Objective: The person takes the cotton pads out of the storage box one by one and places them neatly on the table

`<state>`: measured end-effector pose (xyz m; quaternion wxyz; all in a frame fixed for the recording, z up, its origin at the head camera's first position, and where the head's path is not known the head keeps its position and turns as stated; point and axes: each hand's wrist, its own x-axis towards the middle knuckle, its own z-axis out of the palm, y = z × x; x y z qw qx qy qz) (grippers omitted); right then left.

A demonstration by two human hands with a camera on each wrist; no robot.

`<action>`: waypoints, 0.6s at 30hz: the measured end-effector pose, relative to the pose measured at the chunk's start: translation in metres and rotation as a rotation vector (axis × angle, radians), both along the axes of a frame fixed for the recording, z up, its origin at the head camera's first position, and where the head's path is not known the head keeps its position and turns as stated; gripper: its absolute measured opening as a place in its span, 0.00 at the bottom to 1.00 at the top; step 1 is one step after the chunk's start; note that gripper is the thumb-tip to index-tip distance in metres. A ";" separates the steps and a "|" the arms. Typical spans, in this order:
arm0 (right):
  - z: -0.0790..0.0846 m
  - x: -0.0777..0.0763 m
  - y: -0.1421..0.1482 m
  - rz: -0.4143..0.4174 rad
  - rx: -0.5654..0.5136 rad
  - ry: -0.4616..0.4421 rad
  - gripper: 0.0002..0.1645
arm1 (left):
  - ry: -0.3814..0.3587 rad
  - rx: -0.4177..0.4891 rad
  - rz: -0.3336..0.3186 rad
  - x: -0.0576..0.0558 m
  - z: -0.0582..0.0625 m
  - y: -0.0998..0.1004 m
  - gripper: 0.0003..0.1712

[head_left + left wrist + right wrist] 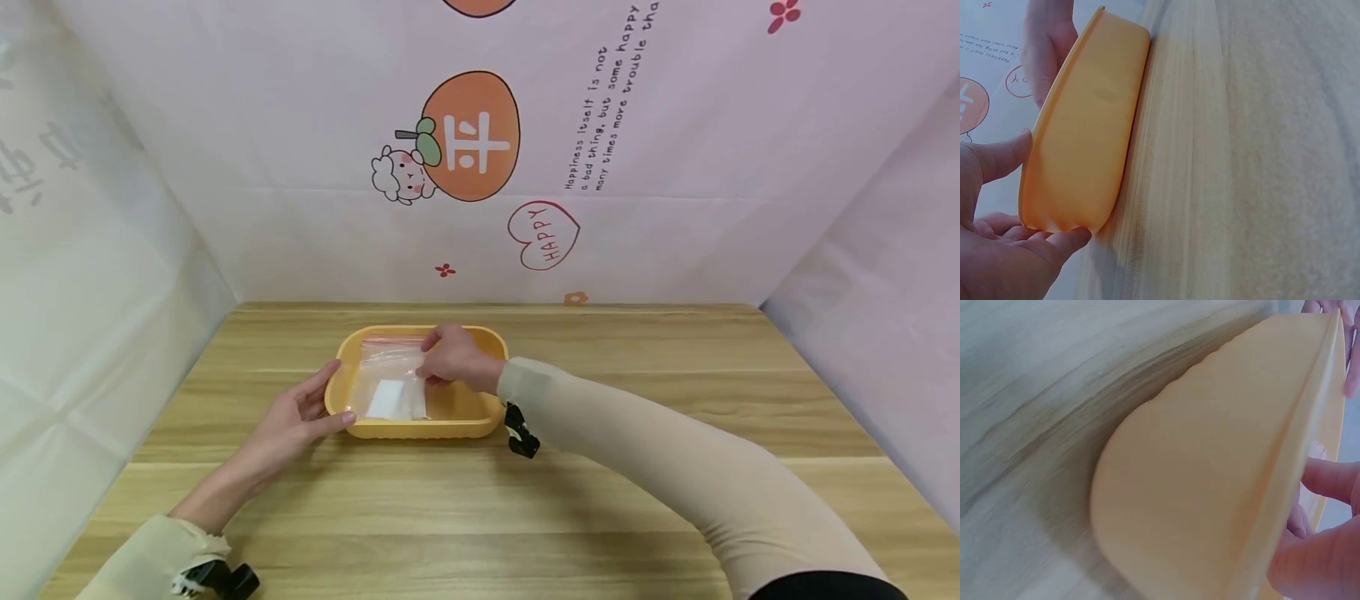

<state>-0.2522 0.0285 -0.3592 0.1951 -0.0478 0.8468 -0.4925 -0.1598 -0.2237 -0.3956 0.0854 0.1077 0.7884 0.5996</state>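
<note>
A yellow plastic tray (pixel 468 429) with rounded ends stands on the table. Inside its left half lies a clear zip-lock bag (pixel 367 387) with a reddish seal strip and a white rectangular piece (pixel 385 400) showing through. My left hand (pixel 296 417) grips the tray's left end, thumb at the near rim and fingers along the outer wall (pixel 1063 137). My right hand (pixel 456 360) reaches down into the tray and holds the bag by its right edge with thumb and fingers. In the right wrist view, the tray's wall (pixel 1204 456) hides part of that hand (pixel 1319 550).
The wooden table (pixel 525 517) extends around the tray. A white printed cloth (pixel 315 167) rises behind it, with more white cloth at the left and right sides. Small black devices are strapped at both wrists.
</note>
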 end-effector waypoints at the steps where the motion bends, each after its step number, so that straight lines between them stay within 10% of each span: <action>1: 0.000 0.000 0.002 -0.001 -0.007 -0.002 0.21 | 0.000 0.003 0.001 0.000 0.000 0.000 0.53; 18: -0.010 0.009 -0.008 0.120 -0.211 -0.029 0.29 | -0.033 0.046 -0.022 0.001 -0.001 -0.002 0.54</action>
